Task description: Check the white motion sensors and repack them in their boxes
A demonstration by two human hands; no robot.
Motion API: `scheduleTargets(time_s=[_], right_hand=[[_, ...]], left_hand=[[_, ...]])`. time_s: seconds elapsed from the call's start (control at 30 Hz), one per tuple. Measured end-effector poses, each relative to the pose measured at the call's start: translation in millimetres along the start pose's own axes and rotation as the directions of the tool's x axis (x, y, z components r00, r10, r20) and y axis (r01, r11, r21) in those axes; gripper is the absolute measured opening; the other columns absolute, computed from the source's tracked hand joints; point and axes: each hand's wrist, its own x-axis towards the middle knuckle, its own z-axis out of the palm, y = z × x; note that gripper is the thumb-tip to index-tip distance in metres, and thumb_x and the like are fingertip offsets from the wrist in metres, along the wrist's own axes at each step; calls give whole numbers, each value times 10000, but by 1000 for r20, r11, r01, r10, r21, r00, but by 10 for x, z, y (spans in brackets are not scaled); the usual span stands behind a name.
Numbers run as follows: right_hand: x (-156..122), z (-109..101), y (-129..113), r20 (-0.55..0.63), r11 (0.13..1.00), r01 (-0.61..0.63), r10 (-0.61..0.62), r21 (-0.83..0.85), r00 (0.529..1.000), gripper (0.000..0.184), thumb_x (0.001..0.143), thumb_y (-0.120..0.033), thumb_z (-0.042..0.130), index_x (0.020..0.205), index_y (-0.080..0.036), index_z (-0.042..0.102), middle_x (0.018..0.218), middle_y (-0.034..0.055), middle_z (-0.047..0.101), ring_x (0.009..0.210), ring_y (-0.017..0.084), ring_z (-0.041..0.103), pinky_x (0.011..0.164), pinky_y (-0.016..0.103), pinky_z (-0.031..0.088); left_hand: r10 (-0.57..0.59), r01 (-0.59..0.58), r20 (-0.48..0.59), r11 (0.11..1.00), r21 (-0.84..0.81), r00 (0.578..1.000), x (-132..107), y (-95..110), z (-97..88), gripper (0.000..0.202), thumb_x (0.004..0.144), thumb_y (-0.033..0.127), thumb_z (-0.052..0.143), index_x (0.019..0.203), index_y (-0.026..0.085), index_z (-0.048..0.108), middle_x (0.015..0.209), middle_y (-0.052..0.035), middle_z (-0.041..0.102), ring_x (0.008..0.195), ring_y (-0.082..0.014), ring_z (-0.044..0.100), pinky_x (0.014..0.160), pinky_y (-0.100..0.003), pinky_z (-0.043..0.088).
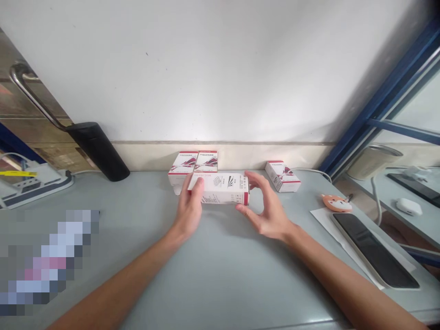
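A long white box with red ends [223, 189] lies crosswise on the grey table [220, 270]. My left hand [189, 208] is closed on its left end, thumb on top. My right hand [266, 206] is spread open around its right end, fingertips at or just off the box. Behind it, against the wall, stand two white-and-red boxes [194, 162] side by side. A third box of the same kind [282, 175] lies alone to the right.
A black cylindrical handle on a metal bar [98, 149] leans at the back left. To the right lie a dark tablet [374, 250] on paper and an orange fox-shaped charm [337, 203]. A blue window frame [381, 98] borders the right side.
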Motion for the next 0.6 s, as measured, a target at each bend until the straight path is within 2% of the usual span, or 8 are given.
scheduleTargets(time_s=[0.13, 0.2, 0.27, 0.3, 0.37, 0.43, 0.5, 0.6], right_hand=[[-17, 30, 73, -52, 999, 34, -36, -35, 998, 691, 943, -306, 749, 1543, -295, 407, 1379, 134, 669, 1083, 275, 709, 904, 466, 626], [-12, 34, 101, -140, 986, 131, -145, -106, 979, 669, 913, -225, 755, 1512, -298, 467, 1309, 115, 706, 1066, 275, 718, 861, 446, 630], [14, 6, 91, -233, 950, 234, -280, -205, 931, 677, 871, -143, 746, 1488, -302, 516, 1261, 105, 716, 1054, 281, 718, 822, 440, 622], [36, -20, 67, -288, 928, 268, -339, -258, 896, 703, 848, -123, 749, 1488, -305, 523, 1245, 104, 713, 1040, 283, 716, 799, 440, 617], [90, -82, -25, -398, 882, 292, -434, -369, 808, 777, 809, -124, 778, 1511, -316, 506, 1201, 98, 695, 996, 282, 704, 756, 438, 607], [162, -129, -164, -470, 826, 281, -520, -488, 713, 822, 796, -147, 795, 1530, -344, 483, 1152, 86, 659, 942, 269, 674, 721, 429, 602], [258, -116, -323, -482, 760, 236, -586, -605, 652, 812, 818, -168, 776, 1533, -397, 467, 1135, 84, 621, 917, 261, 641, 710, 420, 600], [471, 78, -506, -428, 674, 175, -624, -717, 654, 773, 870, -201, 754, 1526, -483, 457, 1185, 92, 616, 947, 260, 623, 767, 413, 577]], left_hand=[[194, -189, 0, 955, 229, 981, 52, -34, -93, 422, 1070, 565, 447, 1289, 245, 611, 1275, -102, 692, 1215, -269, 636, 1049, -422, 523], [403, -340, -53, 828, 445, 913, 108, -111, -167, 407, 1076, 539, 419, 1258, 237, 623, 1285, -115, 677, 1266, -278, 589, 1132, -453, 468], [493, -310, -219, 774, 552, 842, 193, -206, -250, 382, 1092, 489, 383, 1276, 238, 604, 1325, -128, 653, 1333, -277, 534, 1207, -472, 395], [447, -228, -326, 814, 534, 833, 243, -253, -291, 383, 1093, 480, 386, 1328, 244, 574, 1393, -132, 623, 1387, -275, 494, 1226, -466, 376], [200, -19, -480, 935, 355, 854, 340, -337, -362, 443, 1097, 502, 364, 1452, 267, 487, 1545, -126, 531, 1479, -264, 441, 1243, -436, 374], [-6, 108, -441, 972, 207, 897, 409, -400, -409, 519, 1104, 546, 294, 1518, 269, 442, 1592, -119, 512, 1494, -254, 475, 1255, -416, 382], [-46, 117, -359, 977, 180, 932, 434, -439, -433, 542, 1105, 562, 286, 1517, 268, 479, 1591, -101, 545, 1503, -246, 493, 1274, -398, 371], [-43, 90, -277, 983, 158, 960, 418, -466, -445, 544, 1112, 562, 295, 1527, 277, 504, 1622, -71, 536, 1536, -251, 467, 1294, -404, 350]])
